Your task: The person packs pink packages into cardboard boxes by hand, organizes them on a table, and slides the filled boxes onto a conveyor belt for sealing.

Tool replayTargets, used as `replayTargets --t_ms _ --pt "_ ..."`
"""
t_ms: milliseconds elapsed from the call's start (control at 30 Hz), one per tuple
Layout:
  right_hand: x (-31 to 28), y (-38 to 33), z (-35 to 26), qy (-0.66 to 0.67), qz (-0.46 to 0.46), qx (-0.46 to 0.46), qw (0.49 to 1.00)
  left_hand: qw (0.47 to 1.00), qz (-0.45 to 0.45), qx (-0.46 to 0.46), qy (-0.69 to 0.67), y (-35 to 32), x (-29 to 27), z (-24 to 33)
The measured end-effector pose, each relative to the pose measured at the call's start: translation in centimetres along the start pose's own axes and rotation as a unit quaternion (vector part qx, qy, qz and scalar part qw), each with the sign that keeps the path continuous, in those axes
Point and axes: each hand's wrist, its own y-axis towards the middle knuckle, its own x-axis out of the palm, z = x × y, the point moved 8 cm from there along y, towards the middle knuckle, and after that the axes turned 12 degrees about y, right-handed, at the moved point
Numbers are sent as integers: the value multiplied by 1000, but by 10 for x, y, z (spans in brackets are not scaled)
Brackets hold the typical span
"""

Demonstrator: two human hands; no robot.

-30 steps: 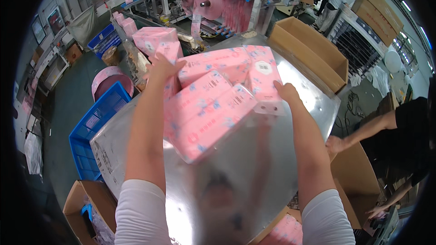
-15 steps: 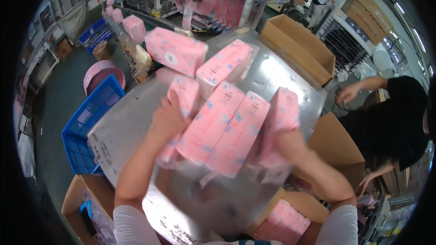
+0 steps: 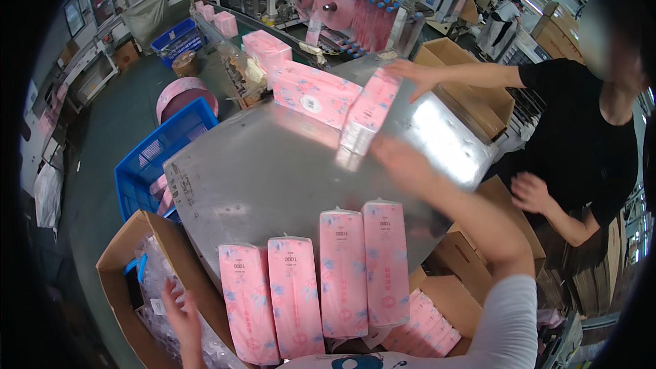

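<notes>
Bright overhead light, glare on metal table [image 3: 437,137], motion-blurred edges.

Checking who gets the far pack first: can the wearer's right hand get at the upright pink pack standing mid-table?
Probably yes. The right hand is stretched over the bare steel table, just short of the upright pink pack, with nothing between. A co-worker's hand already reaches it from behind.

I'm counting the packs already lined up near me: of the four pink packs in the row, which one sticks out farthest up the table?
The rightmost pack in the row: its top end lies farther up the metal table than the other three.
</notes>
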Motion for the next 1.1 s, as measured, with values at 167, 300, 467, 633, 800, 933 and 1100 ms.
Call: replayTargets --t_ms 167,300,467,633,800,933,1100 --pt "47 109 117 -298 -14 54 953 869 -68 -63 485 -31 4 -280" --pt "59 150 71 -204 -70 49 975 813 -243 98 520 -106 22 -449" --pt "31 94 51 -108 -63 111 986 953 1 92 289 -62 81 -187" --pt "51 -5 77 150 -33 339 928 994 -71 53 62 -40 61 -207" --pt "46 -140 45 201 2 490 848 929 -165 -194 -270 -37 2 -192" --pt "51 -176 -32 280 81 357 887 940 -207 8 270 0 -70 -271" --pt "3 -232 -99 463 175 267 827 985 -108 25 -129 -34 -61 -7"
